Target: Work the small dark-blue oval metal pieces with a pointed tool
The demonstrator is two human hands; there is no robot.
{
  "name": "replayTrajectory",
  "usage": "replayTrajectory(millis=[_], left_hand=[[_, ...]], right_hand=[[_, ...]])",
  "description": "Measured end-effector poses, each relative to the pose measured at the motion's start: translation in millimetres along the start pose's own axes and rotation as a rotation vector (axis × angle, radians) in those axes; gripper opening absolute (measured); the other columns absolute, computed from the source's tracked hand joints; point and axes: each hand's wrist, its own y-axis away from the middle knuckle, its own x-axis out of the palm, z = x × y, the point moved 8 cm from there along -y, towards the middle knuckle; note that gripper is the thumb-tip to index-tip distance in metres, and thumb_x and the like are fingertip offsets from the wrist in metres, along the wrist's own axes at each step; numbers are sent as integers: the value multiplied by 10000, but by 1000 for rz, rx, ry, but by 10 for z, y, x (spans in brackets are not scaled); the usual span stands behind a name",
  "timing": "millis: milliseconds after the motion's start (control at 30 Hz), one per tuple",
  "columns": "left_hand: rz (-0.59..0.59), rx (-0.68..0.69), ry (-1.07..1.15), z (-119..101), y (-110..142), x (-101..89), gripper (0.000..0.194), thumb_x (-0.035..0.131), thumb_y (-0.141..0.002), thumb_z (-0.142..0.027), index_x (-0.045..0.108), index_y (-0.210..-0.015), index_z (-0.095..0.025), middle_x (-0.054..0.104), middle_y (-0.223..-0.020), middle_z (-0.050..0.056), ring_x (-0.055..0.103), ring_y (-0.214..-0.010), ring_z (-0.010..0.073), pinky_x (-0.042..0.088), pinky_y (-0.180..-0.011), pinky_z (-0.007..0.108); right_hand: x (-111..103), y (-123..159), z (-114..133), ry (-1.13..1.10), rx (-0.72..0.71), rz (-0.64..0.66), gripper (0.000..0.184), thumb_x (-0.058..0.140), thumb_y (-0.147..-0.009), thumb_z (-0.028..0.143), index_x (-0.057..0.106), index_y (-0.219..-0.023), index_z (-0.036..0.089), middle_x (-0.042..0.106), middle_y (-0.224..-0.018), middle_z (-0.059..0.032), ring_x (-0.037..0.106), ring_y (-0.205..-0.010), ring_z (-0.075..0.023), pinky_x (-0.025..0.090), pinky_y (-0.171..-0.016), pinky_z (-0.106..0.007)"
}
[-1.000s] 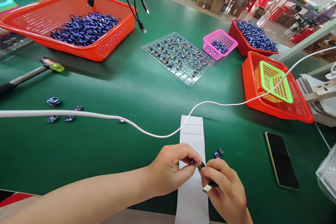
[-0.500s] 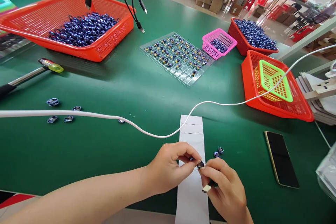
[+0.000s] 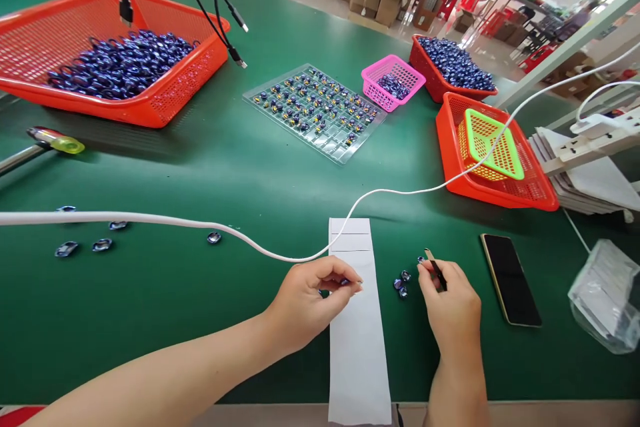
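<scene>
My left hand [image 3: 310, 303] hovers over the white paper strip [image 3: 356, 340], fingers pinched on a small blue part [image 3: 344, 281]. My right hand [image 3: 450, 307] is to the right of the strip, closed round thin dark tweezers [image 3: 436, 268] whose tip touches a small blue part [image 3: 421, 259] on the green table [image 3: 210, 320]. Two more small blue parts [image 3: 401, 283] lie between my hands, just left of my right hand.
A white cable [image 3: 280, 250] crosses the table ahead of my hands. A black phone [image 3: 510, 279] lies to the right, a clear bag [image 3: 605, 297] beyond it. A clear tray of parts [image 3: 315, 110], orange baskets [image 3: 495, 167], a pink basket [image 3: 393, 83] and loose blue parts [image 3: 85, 247] sit farther off.
My hands have moved apart: the right one went right and forward with the tweezers to a loose part, the left stayed over the strip. The view swung to the right.
</scene>
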Motion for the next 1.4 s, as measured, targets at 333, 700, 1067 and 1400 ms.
replayTrajectory(millis=[333,700,1067,1400], left_hand=[[22,27,-98,-42,-14,-30,60,641,-804,-186,693,-833,-188,710,-824,19,712,-747,162,568,-652,246],[37,74,-129,-19,-66,-77,84,633,-836,-265,683,-847,-199,673,-783,8,669,-707,148,535,-638,246],[50,98,-140,-30,-65,-72,73,605,-842,-213,677,-840,-198,666,-757,-1,649,-704,142,518,-646,244],[49,29,-124,-12,-73,-69,95,619,-830,-248,686,-833,-181,667,-775,20,636,-704,147,521,-658,260]], right_hand=[[-172,13,-89,-57,105,-156,296,510,-911,355,707,-999,152,698,-974,-91,652,-797,-187,492,-712,-277],[-29,-75,-84,-61,33,203,318,536,-897,362,668,-1158,239,677,-1051,-55,665,-806,-187,522,-689,-298],[232,-480,-187,-20,-51,338,203,506,-883,305,670,-939,200,674,-914,-54,636,-800,-208,488,-741,-344],[27,-694,-380,-83,35,131,343,516,-891,337,676,-1132,154,687,-1097,-118,642,-981,-243,492,-870,-386]])
